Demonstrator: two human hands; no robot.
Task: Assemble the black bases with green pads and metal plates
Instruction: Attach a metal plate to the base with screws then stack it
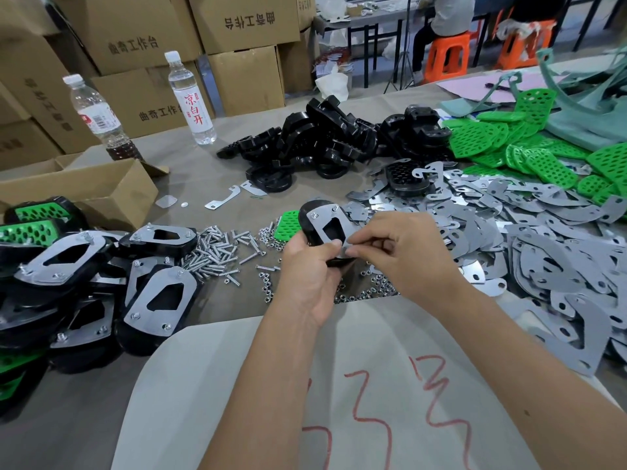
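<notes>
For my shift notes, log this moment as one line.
left hand: holds black base | right hand: pinches metal plate edge | stage: fastening

Two clear plastic bottles (101, 117) at the far left of the table, upright, white-capped, the nearer one (191, 100) red-lettered; an open cardboard box (84, 191) just in front; stacked cartons (135, 39) behind, printed in black; orange stools (448, 57) in the background (a seated person on one); a pale sheet (339, 385) at the near edge, scrawled in red.
</notes>
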